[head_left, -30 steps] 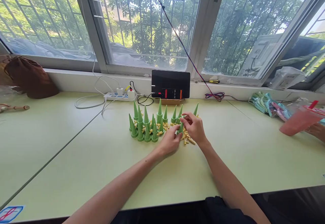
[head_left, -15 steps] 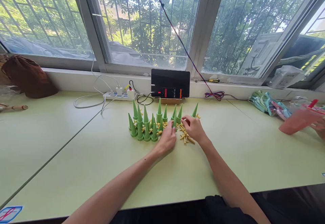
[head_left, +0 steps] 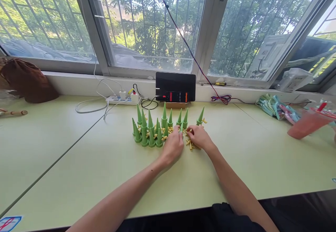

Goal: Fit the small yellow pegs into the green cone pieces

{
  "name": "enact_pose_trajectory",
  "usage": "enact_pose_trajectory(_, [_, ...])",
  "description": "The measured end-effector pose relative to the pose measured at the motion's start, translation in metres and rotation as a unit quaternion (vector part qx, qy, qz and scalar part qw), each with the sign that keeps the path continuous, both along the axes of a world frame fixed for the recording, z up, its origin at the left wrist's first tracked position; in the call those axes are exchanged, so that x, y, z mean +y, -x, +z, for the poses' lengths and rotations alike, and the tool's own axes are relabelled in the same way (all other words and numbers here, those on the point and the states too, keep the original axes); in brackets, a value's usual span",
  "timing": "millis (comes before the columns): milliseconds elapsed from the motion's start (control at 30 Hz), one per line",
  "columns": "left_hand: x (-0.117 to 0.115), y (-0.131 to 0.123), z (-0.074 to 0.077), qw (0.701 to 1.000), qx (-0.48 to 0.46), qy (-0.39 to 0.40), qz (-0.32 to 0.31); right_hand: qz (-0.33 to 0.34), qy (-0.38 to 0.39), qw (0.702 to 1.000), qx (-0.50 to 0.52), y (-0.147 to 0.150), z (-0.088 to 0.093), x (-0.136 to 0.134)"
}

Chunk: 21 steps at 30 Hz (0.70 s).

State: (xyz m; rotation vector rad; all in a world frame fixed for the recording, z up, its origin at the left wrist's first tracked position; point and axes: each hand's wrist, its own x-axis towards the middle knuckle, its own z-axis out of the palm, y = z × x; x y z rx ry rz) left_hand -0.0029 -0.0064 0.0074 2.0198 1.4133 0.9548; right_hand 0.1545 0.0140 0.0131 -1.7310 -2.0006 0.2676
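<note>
Head view: the left hand (head_left: 173, 144) grasps a pointed green plastic-looking cone (head_left: 181, 128); the right hand (head_left: 201, 136) touches a pile of short yellow tubular pieces (head_left: 190, 144), though I cannot tell whether it grips one. Similar upright green cones (head_left: 152, 139) stand left of and beyond the hands on the pale green tabletop (head_left: 183, 186).

You have a smooth bench (head_left: 105, 176) with a soft sheen. Your green cones (head_left: 159, 140) look like matt plastic, and the yellow pieces (head_left: 191, 147) share that dull look. Near the bench's far edge, your black screen (head_left: 175, 82) is glossy and, further left, the brown bag (head_left: 28, 83) looks like wrinkled, matt cloth. Toward its right edge, the pink cup (head_left: 306, 125) looks like smooth, translucent plastic.
</note>
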Motion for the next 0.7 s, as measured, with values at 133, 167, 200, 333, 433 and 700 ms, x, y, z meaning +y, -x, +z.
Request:
enact_pose_trajectory(133, [-0.009,-0.001,0.003,0.997,0.071,-0.017,-0.002,-0.009,0.011,1.000,-0.008,0.000,0.000,0.000])
enact_pose_trajectory(167, [-0.011,-0.002,0.003,0.996,0.089,-0.026,-0.005,-0.012,0.012,1.000,-0.009,0.000,0.000,0.000])
enact_pose_trajectory(200, [-0.012,-0.002,0.004,0.994,0.107,-0.036,-0.005,-0.016,0.013,1.000,-0.012,0.000,0.000,0.000])
enact_pose_trajectory(333, [-0.014,-0.004,0.003,0.982,0.177,-0.067,-0.015,-0.036,0.020,0.999,-0.026,0.002,0.001,-0.001])
enact_pose_trajectory(433, [-0.013,-0.004,0.003,0.971,0.222,-0.080,-0.028,-0.044,0.032,0.998,-0.038,0.003,0.001,-0.001])
enact_pose_trajectory(700, [-0.011,-0.001,0.007,0.951,0.295,-0.081,-0.030,-0.043,0.056,0.996,-0.061,0.003,-0.001,0.000])
